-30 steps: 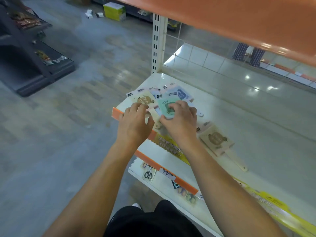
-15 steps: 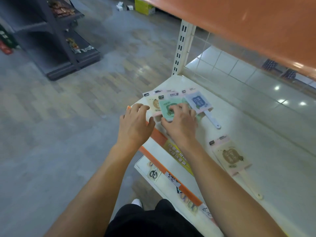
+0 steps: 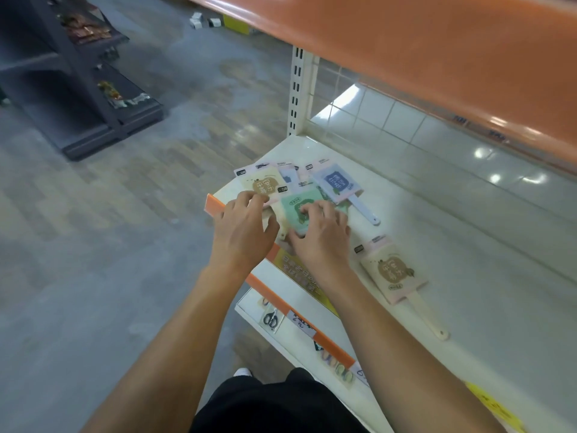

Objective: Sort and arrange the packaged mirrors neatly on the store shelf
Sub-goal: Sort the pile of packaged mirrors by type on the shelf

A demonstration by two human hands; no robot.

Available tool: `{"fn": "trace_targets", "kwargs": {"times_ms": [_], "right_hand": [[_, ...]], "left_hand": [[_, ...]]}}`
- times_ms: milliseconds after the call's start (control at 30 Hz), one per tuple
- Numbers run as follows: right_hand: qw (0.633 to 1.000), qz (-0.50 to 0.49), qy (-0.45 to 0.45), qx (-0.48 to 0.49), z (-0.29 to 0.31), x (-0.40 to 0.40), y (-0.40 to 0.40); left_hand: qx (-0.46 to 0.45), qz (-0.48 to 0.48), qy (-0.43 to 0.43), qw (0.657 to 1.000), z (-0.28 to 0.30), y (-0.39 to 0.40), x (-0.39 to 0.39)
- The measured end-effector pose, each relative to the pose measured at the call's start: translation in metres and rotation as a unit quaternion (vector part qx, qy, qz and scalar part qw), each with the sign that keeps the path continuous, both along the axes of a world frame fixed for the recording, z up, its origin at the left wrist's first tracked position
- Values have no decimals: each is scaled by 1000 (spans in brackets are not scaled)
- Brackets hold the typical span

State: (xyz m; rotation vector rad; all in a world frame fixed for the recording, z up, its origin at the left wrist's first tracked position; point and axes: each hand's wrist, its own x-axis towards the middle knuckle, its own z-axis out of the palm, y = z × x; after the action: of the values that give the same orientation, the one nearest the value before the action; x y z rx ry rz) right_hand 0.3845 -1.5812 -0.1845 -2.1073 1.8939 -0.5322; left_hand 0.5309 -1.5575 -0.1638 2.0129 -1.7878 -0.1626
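Several packaged hand mirrors lie fanned at the left end of the cream shelf [image 3: 468,232]. My right hand [image 3: 321,235] presses its fingertips on the green mirror pack [image 3: 295,203]. My left hand [image 3: 243,229] rests its fingers on the lower edge of a beige mirror pack [image 3: 260,182]. A blue mirror pack [image 3: 335,181] with a white handle lies just right of them. Further right, apart from the pile, another beige mirror pack [image 3: 393,273] lies alone with its long handle pointing toward me.
An orange upper shelf [image 3: 437,51] overhangs close above. The shelf's front edge carries an orange strip [image 3: 271,295] and a yellow label. A lower shelf [image 3: 299,342] holds scissors packs. A dark rack [image 3: 78,89] stands across the aisle on the left.
The camera has shifted, so the shelf sits lower right in view. Both hands stay on the pile; the packs under them have been nudged slightly and fan out more.
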Motion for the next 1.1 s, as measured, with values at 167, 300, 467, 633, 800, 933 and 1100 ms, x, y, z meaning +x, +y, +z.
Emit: {"fn": "trace_targets", "kwargs": {"times_ms": [167, 300, 467, 633, 800, 933, 1100], "right_hand": [[1000, 0, -17, 10, 3, -15, 5], [999, -26, -23, 3, 6, -28, 8], [998, -50, -39, -5, 10, -54, 13], [995, -97, -35, -3, 10, -94, 22], [986, -162, -31, 2, 10, -124, 30], [978, -205, -34, 6, 10, -130, 37], [965, -257, -52, 17, 18, -127, 50]], "left_hand": [[5, -29, -2, 1000, 3, 1, -16], [11, -34, 1, 999, 3, 1, -27], [9, -60, 0, 998, 5, 0, -55], [22, -110, 2, 994, 9, -6, -95], [1, -174, 6, 985, 0, -7, -125], [19, -213, 14, 977, -1, -13, -135], [33, -258, 13, 966, 5, -17, -135]]}}
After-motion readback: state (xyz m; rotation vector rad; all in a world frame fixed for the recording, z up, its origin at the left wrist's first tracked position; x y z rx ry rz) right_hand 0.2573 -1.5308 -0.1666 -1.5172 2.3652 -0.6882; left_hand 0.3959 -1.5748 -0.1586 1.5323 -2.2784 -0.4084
